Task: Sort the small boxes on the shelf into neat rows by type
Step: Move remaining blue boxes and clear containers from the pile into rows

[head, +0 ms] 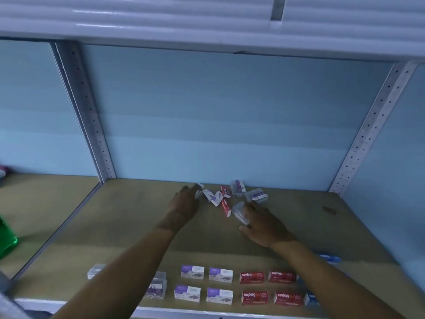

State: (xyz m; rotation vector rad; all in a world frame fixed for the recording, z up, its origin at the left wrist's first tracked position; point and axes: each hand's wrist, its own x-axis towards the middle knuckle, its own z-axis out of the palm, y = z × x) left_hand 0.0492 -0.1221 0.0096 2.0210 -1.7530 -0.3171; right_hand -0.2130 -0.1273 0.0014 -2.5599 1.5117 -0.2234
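Note:
A loose pile of small boxes lies at the back of the wooden shelf (128, 215): purple-and-white boxes (213, 197), red staple boxes (225, 207) and clear plastic cases (256, 195). My left hand (184, 203) reaches to the pile's left end, its fingertips at a small white box (199, 189). My right hand (262, 223) holds a clear plastic case (240, 212) in its fingers. Along the front edge stand neat rows: clear cases (158, 285), purple-and-white boxes (205, 284), red staple boxes (269, 287) and blue boxes (310, 299), partly hidden by my forearms.
A blue box (328, 257) lies behind my right forearm. A small brown thing (329, 210) sits at the right back. Perforated metal uprights (92, 120) frame the bay. A green object (7, 238) stands in the left bay. An upper shelf (207, 24) overhangs.

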